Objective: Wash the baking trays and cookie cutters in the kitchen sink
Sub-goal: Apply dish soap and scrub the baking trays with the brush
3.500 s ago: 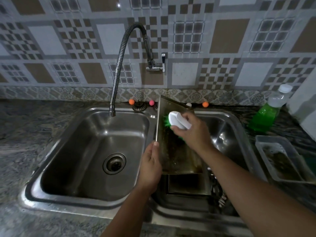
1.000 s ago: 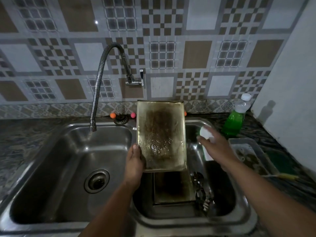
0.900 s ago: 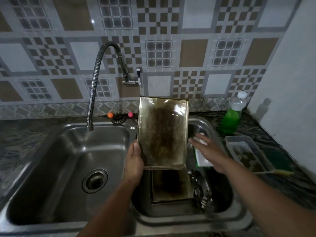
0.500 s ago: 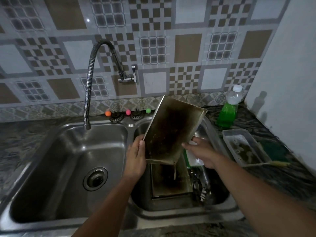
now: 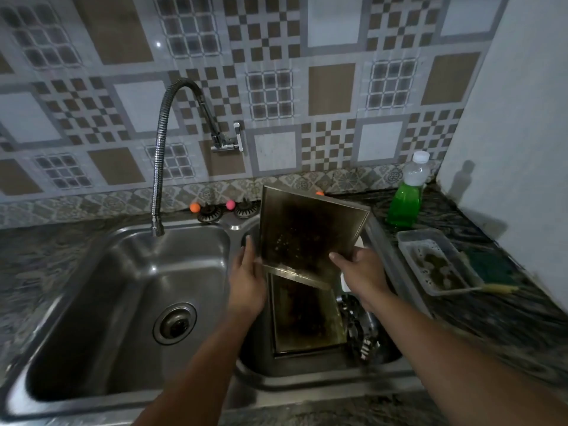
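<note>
- The sink (image 5: 76,302) is my landmark: a double steel one set in the desk (image 5: 507,327), its tap (image 5: 159,155) hanging over the left basin, no water visible.
- In the right basin a second dirty tray (image 5: 307,318) lies flat, long axis running away from me.
- Above that basin I hold the tray (image 5: 307,238) I'm washing, tilted, its stained face toward me and its long axis leaning up and back toward the wall.
- My left hand (image 5: 246,278) lies against the tray's lower left edge with fingers straight, steadying rather than clamping.
- My right hand (image 5: 362,272) pinches the lower right corner, thumb on the face, fingers behind.
- Both hands sit at the tray's near, low end, so the weight hangs away from me; the left hand is nearer the tap, and I judge a rinse would mean swinging the tray left across the divider.
- Right of the sink stand a green soap bottle (image 5: 404,204) and a small tub (image 5: 436,262).
- Cutters (image 5: 362,330) lie heaped in the right basin beside the flat tray, unwashed as far as I can tell.
- A bit of white shows by my right wrist; I can't tell what it is.
</note>
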